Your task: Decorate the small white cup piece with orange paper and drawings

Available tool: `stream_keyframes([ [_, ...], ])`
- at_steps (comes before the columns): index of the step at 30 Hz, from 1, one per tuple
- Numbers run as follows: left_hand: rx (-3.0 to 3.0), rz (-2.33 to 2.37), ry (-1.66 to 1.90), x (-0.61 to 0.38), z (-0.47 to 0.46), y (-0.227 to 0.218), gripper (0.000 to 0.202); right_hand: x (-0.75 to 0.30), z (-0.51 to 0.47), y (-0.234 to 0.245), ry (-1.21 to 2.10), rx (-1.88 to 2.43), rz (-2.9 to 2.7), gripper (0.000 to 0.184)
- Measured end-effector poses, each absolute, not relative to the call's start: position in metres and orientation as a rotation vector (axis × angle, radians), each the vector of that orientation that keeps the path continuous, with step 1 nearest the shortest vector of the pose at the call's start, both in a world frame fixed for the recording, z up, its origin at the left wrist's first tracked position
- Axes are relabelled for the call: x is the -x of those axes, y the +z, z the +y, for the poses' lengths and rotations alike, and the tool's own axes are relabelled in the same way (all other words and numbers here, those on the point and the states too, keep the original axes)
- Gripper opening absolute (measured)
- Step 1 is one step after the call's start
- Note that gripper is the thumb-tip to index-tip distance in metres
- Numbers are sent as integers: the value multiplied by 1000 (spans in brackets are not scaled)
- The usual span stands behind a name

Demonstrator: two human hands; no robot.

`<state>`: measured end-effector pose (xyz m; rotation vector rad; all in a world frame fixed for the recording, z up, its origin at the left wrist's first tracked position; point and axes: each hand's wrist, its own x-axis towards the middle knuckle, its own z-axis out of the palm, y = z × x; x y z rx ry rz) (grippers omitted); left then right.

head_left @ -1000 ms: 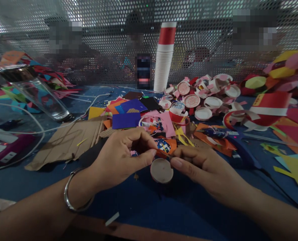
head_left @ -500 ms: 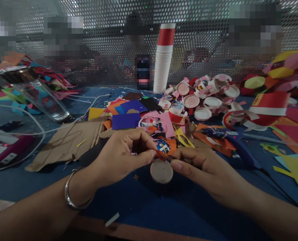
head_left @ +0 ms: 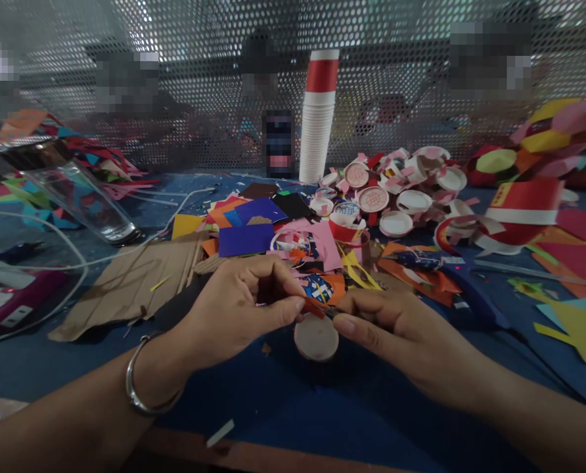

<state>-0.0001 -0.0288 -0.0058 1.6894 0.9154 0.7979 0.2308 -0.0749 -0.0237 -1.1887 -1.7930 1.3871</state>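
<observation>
Between my hands is a narrow orange-red paper strip [head_left: 317, 307]. My left hand [head_left: 253, 302], with a silver bangle at the wrist, pinches the strip's left end between thumb and fingers. At its right end my right hand [head_left: 391, 328] is closed in a pinch; a thin dark edge shows at those fingertips, too small to name. Just below the strip is a round white cup base [head_left: 316, 337] with a reddish rim. Whether the base is held or rests on the blue table [head_left: 273, 401] I cannot tell.
Coloured paper [head_left: 246, 240], cardboard [head_left: 135, 282] and cut cup bottoms [head_left: 396, 223] lie beyond my hands. A tall cup stack [head_left: 318, 125] stands behind. A blue glue gun [head_left: 470, 289] is at right; a glass bottle [head_left: 90, 197] and purple power strip [head_left: 27, 295] at left.
The view has shifted slightly. Both hands keep nearly the same pose around the strip, whose visible red part has tilted a little.
</observation>
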Motion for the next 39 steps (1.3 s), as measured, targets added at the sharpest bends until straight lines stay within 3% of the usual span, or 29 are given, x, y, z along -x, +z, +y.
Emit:
stream_keyframes([
  [22, -1592, 845, 801, -1, -27, -9, 11, -230, -73, -26, 1378, 1203, -1792, 43],
  [39, -1646, 932, 853, 1, -29, -6, 13, -232, -74, -24, 1408, 1243, -1756, 52],
])
